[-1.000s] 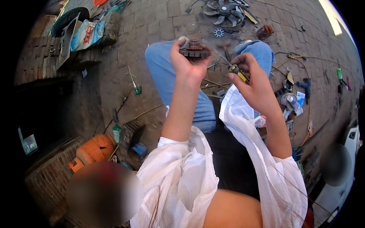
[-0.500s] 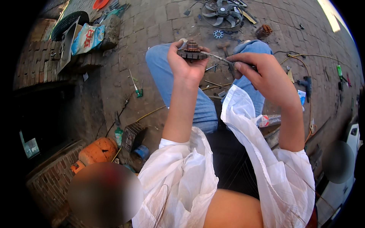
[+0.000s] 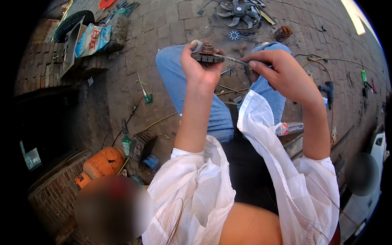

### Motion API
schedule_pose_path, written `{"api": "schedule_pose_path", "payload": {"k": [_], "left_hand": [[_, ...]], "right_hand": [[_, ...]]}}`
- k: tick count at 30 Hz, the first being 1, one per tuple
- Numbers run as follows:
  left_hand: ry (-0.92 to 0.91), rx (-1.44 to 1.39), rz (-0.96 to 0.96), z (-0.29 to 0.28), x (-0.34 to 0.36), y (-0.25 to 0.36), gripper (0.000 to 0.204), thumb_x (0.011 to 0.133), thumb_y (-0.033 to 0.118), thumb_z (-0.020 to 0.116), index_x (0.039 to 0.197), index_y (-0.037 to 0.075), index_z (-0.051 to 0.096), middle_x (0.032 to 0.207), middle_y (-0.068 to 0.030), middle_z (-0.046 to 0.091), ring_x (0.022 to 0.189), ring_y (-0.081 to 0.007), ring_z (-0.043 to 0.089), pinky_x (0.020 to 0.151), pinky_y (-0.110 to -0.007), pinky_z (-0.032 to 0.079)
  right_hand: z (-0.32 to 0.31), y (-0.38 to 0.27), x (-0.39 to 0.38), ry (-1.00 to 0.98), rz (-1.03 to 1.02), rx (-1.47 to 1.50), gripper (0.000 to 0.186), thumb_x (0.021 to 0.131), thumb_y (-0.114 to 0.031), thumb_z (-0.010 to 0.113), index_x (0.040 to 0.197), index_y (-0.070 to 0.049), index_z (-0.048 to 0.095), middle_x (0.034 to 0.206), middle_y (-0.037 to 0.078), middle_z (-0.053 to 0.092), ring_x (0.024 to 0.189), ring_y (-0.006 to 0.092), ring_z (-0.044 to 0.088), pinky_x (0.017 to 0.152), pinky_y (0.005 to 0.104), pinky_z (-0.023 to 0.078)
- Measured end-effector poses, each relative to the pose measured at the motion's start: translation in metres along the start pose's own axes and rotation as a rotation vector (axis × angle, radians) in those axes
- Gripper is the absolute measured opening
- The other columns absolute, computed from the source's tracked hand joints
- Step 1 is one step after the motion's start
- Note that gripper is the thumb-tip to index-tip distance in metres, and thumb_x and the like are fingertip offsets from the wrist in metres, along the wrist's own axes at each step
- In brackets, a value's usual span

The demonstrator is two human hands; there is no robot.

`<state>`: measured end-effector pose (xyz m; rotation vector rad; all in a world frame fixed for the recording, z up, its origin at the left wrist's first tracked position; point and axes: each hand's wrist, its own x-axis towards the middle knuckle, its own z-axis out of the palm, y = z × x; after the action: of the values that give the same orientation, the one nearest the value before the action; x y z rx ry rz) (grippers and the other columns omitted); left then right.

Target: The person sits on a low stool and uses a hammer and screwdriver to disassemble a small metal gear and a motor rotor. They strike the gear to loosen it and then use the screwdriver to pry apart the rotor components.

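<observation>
My left hand [image 3: 200, 72] is raised over my knees, its fingers wrapped round a motor armature [image 3: 207, 58]. That part has a dark slotted disc with a coppery stepped piece standing on top. From the right, my right hand [image 3: 281, 73] grips a thin metal rod-like tool [image 3: 233, 60] between thumb and fingers. The tool's far end meets the right edge of the armature beside the coppery piece. Its exact contact point is too small to make out, and my fingers hide the handle end.
Beyond my knees lie a fan [image 3: 240, 15], a copper-wound part [image 3: 283, 33], a pale slotted ring [image 3: 234, 35] and a hammer [image 3: 240, 48]. Screwdrivers [image 3: 148, 96] lie at left, near an orange gas cylinder [image 3: 104, 162]. A power drill [image 3: 328, 93] and cables are at right.
My right hand has shifted slightly left and up, and the tool sits a little further in against the armature. My left hand has barely moved.
</observation>
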<state>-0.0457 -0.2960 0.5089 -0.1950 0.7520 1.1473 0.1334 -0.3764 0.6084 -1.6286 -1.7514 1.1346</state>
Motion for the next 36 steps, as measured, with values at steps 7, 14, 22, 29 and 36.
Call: {"api": "schedule_pose_path", "payload": {"k": [7, 14, 22, 29, 36], "left_hand": [[0.035, -0.073, 0.002, -0.001, 0.004, 0.001, 0.03, 0.087, 0.025, 0.051, 0.099, -0.003, 0.052, 0.089, -0.0149, 0.056, 0.08, -0.0273, 0.053, 0.075, -0.045, 0.047], [0.071, -0.088, 0.064, -0.009, 0.017, 0.001, 0.028, 0.083, 0.024, 0.048, 0.096, 0.0, 0.055, 0.083, -0.0119, 0.055, 0.072, -0.025, 0.052, 0.069, -0.042, 0.047], [0.128, -0.136, 0.072, -0.023, 0.026, 0.004, 0.027, 0.08, 0.023, 0.051, 0.093, 0.001, 0.053, 0.084, -0.0113, 0.052, 0.071, -0.0248, 0.051, 0.067, -0.04, 0.048], [0.083, -0.087, 0.094, -0.031, 0.029, 0.006, 0.025, 0.079, 0.024, 0.051, 0.089, 0.001, 0.054, 0.08, -0.0124, 0.054, 0.07, -0.0266, 0.053, 0.065, -0.04, 0.049], [0.045, 0.022, 0.095, -0.043, 0.049, 0.007, 0.03, 0.081, 0.027, 0.051, 0.09, -0.001, 0.056, 0.085, -0.0146, 0.056, 0.073, -0.0288, 0.054, 0.072, -0.044, 0.049]], "right_hand": [[0.014, 0.004, 0.004, -0.01, 0.023, 0.032, 0.026, 0.096, -0.012, 0.056, 0.115, 0.004, 0.065, 0.074, 0.01, 0.064, 0.067, 0.0157, 0.057, 0.064, 0.0311, 0.047], [0.032, 0.005, 0.008, 0.084, -0.035, -0.109, 0.027, 0.09, -0.019, 0.062, 0.108, 0.0, 0.069, 0.086, 0.02, 0.07, 0.077, 0.035, 0.067, 0.075, 0.0403, 0.052], [0.062, 0.021, 0.011, 0.138, -0.039, -0.116, 0.025, 0.089, -0.02, 0.062, 0.107, -0.004, 0.071, 0.083, 0.02, 0.069, 0.08, 0.0371, 0.067, 0.076, 0.0443, 0.053], [0.088, 0.029, 0.0, 0.263, -0.062, -0.162, 0.024, 0.089, -0.021, 0.063, 0.107, -0.006, 0.07, 0.081, 0.018, 0.069, 0.076, 0.037, 0.067, 0.071, 0.0451, 0.054], [0.1, 0.039, -0.002, 0.323, -0.023, -0.157, 0.024, 0.089, -0.021, 0.064, 0.108, -0.008, 0.069, 0.081, 0.016, 0.068, 0.076, 0.036, 0.067, 0.069, 0.0447, 0.054]]}}
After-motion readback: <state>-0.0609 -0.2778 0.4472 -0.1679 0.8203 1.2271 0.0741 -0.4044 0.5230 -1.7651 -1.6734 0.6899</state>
